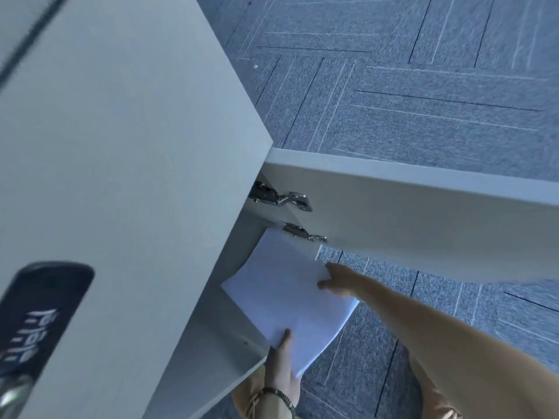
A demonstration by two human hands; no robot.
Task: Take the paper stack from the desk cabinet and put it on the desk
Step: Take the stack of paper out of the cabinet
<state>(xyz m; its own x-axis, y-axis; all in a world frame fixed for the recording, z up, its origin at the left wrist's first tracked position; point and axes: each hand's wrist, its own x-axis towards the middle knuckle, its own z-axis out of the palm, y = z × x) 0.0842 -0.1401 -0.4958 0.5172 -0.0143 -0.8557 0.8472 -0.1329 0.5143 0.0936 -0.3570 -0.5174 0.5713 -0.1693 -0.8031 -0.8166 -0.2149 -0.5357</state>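
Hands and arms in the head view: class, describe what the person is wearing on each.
The left hand has a dark beaded bracelet at the wrist. The right hand shows no rings or watch, and its forearm is bare, with no sleeve in view.

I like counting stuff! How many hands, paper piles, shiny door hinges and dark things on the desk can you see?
Hands: 2 (left hand, right hand)
Paper stack: 1
Metal hinges: 2 (upper hinge, lower hinge)
Dark object on the desk: 1
Total: 6
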